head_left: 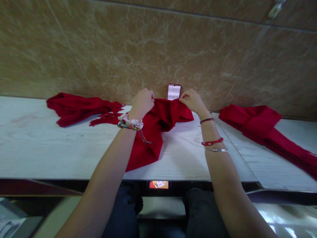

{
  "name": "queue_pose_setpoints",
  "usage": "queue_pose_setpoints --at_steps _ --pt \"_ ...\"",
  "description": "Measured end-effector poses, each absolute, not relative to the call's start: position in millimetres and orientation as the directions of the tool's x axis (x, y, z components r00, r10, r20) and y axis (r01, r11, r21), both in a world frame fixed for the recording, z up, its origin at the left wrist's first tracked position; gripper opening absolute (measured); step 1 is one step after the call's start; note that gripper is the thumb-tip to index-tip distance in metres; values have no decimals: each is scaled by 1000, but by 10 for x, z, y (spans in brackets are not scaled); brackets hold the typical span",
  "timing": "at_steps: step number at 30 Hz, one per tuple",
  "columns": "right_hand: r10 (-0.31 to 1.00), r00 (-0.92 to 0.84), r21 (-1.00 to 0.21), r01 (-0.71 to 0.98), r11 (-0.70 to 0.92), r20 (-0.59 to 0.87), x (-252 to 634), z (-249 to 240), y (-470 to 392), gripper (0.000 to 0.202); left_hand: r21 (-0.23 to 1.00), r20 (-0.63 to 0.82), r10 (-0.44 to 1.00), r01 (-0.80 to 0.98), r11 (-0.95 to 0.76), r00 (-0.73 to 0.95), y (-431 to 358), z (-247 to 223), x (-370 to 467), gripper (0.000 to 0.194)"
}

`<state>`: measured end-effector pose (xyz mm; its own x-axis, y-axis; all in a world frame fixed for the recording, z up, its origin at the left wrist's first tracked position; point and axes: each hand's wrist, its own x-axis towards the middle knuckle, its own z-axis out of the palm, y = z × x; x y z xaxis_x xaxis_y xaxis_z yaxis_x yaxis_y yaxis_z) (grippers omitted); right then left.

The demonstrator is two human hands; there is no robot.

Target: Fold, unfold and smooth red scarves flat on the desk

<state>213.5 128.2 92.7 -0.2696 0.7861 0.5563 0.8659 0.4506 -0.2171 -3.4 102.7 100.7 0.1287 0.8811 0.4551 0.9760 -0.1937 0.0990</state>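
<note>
A red scarf point(151, 135) lies bunched and partly lifted in front of me on the white wood-grain table. My left hand point(144, 101) pinches its upper edge on the left side. On the other side, my right hand point(193, 101) pinches the same edge between thumb and fingers. Between the two hands the cloth sags in a fold, and its lower left part spreads towards the table's front edge. My left wrist and forearm hide some of the cloth. Just behind the held edge sits a phone point(174, 92) with a lit screen.
Another red fringed scarf point(81, 107) lies crumpled at the left. A folded red scarf point(260, 124) with a long fringed end rests at the right. A brown marbled wall point(148, 49) rises behind the table point(49, 148). Below the front edge a lit screen point(158, 184) shows.
</note>
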Motion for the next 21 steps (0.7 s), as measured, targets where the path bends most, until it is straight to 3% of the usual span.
queue_pose_setpoints --at_steps 4,7,10,15,21 --pt "767 -36 -334 887 320 640 2357 1029 1269 20 203 582 811 976 -73 -60 886 1295 -236 19" --pt "784 44 -385 887 254 619 2414 1026 1270 23 225 617 780 973 -48 -104 835 1372 -327 19" --pt "876 -35 -372 897 240 481 2350 962 1264 20 194 558 827 979 -54 -65 884 1243 -296 19" --pt "933 -196 -205 942 265 303 2216 885 1248 26 84 384 922 993 -87 48 1022 918 -121 25" --pt "786 -433 -121 839 531 441 2156 946 1238 29 26 373 910 978 -207 183 961 1029 28 21"
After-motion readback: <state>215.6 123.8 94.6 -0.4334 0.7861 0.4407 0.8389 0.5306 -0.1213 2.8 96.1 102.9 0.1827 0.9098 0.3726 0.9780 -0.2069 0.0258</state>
